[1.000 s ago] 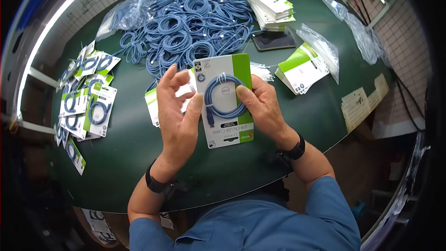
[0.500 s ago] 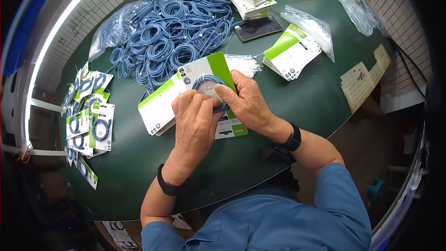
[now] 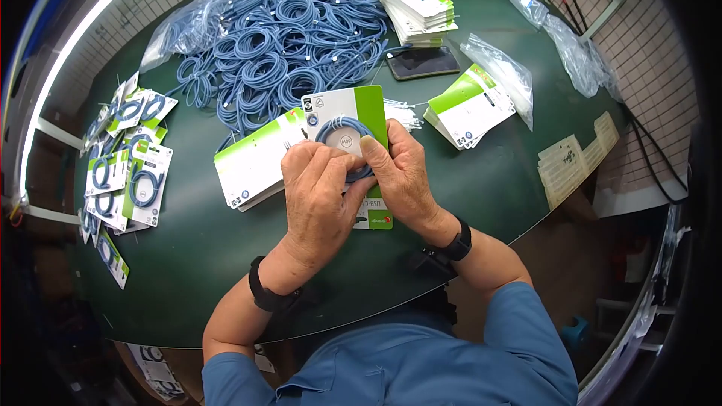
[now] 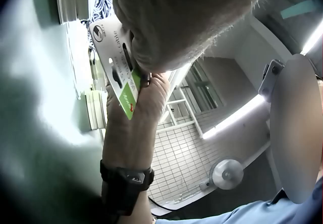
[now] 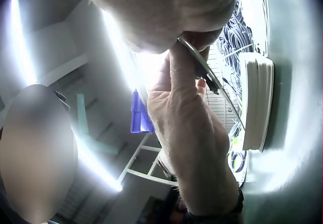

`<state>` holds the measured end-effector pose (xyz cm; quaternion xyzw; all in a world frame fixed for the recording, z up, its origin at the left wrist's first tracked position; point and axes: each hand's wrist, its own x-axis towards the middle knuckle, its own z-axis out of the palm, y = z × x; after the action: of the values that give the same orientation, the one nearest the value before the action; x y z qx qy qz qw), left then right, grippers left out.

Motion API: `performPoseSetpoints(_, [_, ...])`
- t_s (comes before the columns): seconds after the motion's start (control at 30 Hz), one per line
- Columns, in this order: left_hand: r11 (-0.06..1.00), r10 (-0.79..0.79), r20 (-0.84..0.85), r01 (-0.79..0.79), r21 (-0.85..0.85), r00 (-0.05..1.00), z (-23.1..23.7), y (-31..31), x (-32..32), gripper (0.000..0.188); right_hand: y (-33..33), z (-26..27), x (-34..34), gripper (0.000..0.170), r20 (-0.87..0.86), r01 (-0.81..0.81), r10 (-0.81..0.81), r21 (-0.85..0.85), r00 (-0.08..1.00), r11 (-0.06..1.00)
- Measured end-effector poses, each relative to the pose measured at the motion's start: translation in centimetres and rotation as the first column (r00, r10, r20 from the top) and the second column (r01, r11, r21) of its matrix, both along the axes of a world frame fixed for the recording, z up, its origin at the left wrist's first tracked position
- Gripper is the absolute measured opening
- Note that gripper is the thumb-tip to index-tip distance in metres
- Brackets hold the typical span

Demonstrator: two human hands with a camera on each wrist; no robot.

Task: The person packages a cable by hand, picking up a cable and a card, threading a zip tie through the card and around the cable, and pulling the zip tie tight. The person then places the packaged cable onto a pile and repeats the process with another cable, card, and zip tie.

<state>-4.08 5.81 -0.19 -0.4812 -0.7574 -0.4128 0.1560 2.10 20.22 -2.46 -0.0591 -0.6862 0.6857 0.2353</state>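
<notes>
A white and green cardboard packaging card (image 3: 370, 105) is held upright over the table in the head view, with a coiled blue USB-C cable (image 3: 331, 129) against its face. My right hand (image 3: 402, 177) grips the card's right side, the thumb lying over the coil. At the coil's lower left, the curled fingers of my left hand (image 3: 320, 188) pinch the cable and hide part of it and the card's print. The left wrist view shows the card's printed lower end (image 4: 115, 62) between the hands. From the right wrist, the card appears edge-on (image 5: 222, 88).
Left of the hands lies a stack of blank cards (image 3: 256, 162); finished-looking carded cables (image 3: 143, 188) pile up farther left. A heap of blue cables (image 3: 286, 53) fills the back. Beyond my right hand are more cards (image 3: 474, 109), a phone (image 3: 423, 63) and white ties (image 3: 402, 114).
My left hand, apart from the coil with fingers spread a second ago, has come in onto the cable. The card tilted midway and is upright again; my right hand keeps its grip.
</notes>
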Motion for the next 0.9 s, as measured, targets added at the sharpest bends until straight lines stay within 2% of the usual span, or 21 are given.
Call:
performPoseSetpoints(0.1, [0.999,0.038,-0.009,-0.038,-0.027,0.999,0.2,0.3,0.0,0.032,-0.1,-0.4,-0.1,0.025,-0.041,0.006,-0.007,-0.029,0.999,1.000])
performPoseSetpoints(0.2, [1.000,0.014,-0.022,-0.014,0.019,1.000,-0.1,0.5,-0.3,0.030,-0.2,-0.5,-0.1,0.023,-0.104,0.034,-0.032,0.019,0.994,0.999])
performPoseSetpoints(0.37, [0.996,-0.034,-0.113,0.043,0.075,0.993,-0.3,0.1,-1.6,0.032,-0.2,-0.4,-0.1,0.025,-0.095,0.050,-0.047,0.029,0.994,0.998])
performPoseSetpoints(0.47, [0.983,-0.162,-0.110,0.170,0.068,0.981,0.3,-1.0,-2.9,0.033,0.5,-0.1,-0.6,0.032,-0.027,-0.019,0.017,-0.094,0.999,0.995])
performPoseSetpoints(0.63, [0.990,-0.136,-0.136,0.139,0.009,0.981,2.0,-3.2,-3.2,0.045,0.8,0.6,-0.3,0.039,0.003,-0.112,0.118,-0.278,0.993,0.954])
performPoseSetpoints(0.73, [0.975,0.069,0.118,-0.092,0.202,0.991,2.7,-3.3,-1.6,0.054,0.9,0.4,-0.4,0.041,-0.024,-0.149,0.148,-0.288,0.989,0.946])
performPoseSetpoints(0.77, [0.974,0.070,0.112,-0.092,0.205,0.991,2.8,-3.2,-1.3,0.054,1.0,0.5,-0.4,0.041,-0.030,-0.151,0.149,-0.285,0.988,0.947])
performPoseSetpoints(0.8, [0.965,-0.008,0.339,-0.082,0.250,0.941,2.8,-3.1,-0.8,0.054,1.0,0.5,-0.4,0.041,-0.028,-0.151,0.149,-0.283,0.988,0.947])
performPoseSetpoints(0.83, [0.951,-0.095,0.542,-0.085,0.297,0.835,2.9,-3.0,-0.5,0.054,0.9,0.5,-0.3,0.041,-0.025,-0.152,0.152,-0.282,0.988,0.947])
performPoseSetpoints(0.87, [0.934,-0.187,0.708,-0.099,0.343,0.681,3.0,-3.0,-0.4,0.055,0.9,0.6,-0.3,0.041,-0.022,-0.156,0.156,-0.279,0.988,0.948])
performPoseSetpoints(0.9, [0.931,-0.186,0.703,-0.105,0.349,0.687,2.8,-3.0,-0.6,0.055,0.9,0.6,-0.2,0.041,-0.027,-0.165,0.164,-0.272,0.986,0.948])
